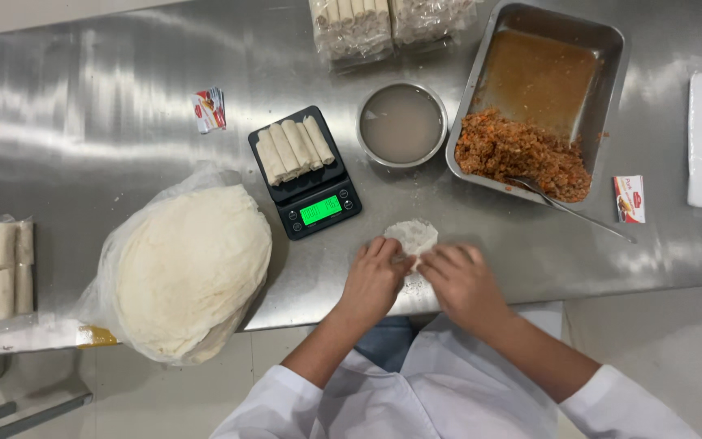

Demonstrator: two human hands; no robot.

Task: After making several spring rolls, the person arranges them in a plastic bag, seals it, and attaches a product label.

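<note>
Wrapper (413,236) near the table's (107,122) front edge, our left hand (374,279) and right hand (462,282) pressing it, fingers together, scale (305,172) just left, bare steel on both sides.

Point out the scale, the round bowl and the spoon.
scale (316,210): head view, on its green display.
round bowl (402,124): head view, on the liquid inside.
spoon (572,211): head view, on its handle.

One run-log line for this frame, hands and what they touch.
left hand: on wrapper | right hand: on wrapper | scale: four rolls | filling tray: right | wrapper stack: left
</note>
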